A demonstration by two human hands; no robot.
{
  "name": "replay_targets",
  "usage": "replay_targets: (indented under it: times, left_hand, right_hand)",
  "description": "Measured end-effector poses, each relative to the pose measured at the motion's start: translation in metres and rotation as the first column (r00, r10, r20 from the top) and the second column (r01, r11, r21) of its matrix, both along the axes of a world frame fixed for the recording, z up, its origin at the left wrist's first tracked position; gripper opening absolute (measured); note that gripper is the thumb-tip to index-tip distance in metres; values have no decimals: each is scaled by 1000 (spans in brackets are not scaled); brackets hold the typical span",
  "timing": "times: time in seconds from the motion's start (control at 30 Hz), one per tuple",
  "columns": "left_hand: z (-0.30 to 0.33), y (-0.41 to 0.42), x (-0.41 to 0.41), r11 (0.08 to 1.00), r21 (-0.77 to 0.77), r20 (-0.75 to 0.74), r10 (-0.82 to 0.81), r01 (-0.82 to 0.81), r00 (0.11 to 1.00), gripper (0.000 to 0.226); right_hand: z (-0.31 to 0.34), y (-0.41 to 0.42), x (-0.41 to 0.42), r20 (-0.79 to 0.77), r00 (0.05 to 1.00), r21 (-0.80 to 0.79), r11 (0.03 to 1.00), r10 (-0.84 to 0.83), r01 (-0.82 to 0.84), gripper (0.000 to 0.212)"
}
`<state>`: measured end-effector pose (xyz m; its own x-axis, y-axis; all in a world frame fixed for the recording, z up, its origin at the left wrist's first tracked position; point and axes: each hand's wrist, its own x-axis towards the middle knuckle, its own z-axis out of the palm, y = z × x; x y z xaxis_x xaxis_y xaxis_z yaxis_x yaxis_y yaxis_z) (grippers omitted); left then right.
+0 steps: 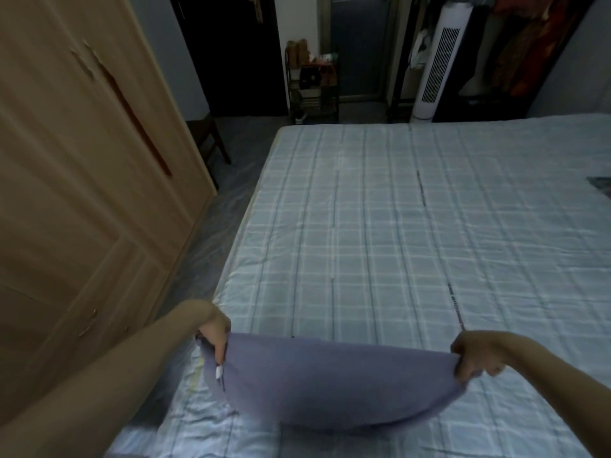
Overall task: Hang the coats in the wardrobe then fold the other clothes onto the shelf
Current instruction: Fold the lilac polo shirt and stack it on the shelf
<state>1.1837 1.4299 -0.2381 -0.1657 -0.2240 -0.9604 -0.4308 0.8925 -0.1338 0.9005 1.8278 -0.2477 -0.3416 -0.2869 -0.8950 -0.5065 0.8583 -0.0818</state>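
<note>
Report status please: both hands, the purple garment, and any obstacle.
Left hand and right hand each grip an end of the purple garment. Garment held over the bed, middle sagging. Wardrobe doors closed.

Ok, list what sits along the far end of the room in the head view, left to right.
Wardrobe → dark door → shoe rack → tower fan → hanging clothes.

A home bedroom: bed (413, 226), wooden wardrobe (82, 176), tower fan (439, 57).
</note>
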Motion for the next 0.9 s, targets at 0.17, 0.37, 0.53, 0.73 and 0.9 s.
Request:
replay_targets:
  times: [0.17, 0.37, 0.53, 0.73, 0.9]
  left_hand:
    - [3, -43, -42, 993, -101, -99, 45, -55, 994, 41]
    - [73, -151, -162, 904, -273, -577, 120, -329, 808, 36]
    - [167, -199, -268, 824, -246, -917, -26, -511, 399, 34]
    - [283, -203, -307, 734, -299, -932, -362, -610, 21, 20]
    - [287, -167, -274, 637, -535, -696, -705, -555, -137, 17]
  right_hand:
    - [-2, -14, -39, 312, 893, -58, 931, -325, 359, 23]
    - [63, -112, -154, 237, 648, -613, 406, -724, 678, 12]
    - [162, -198, -261, 215, 443, -888, 15, -870, 460, 21]
    - [277, -196, -306, 84, 265, -995, -69, -961, 66, 22]
    - [285, -145, -271, 41, 248, -999, -37, -968, 20, 12]
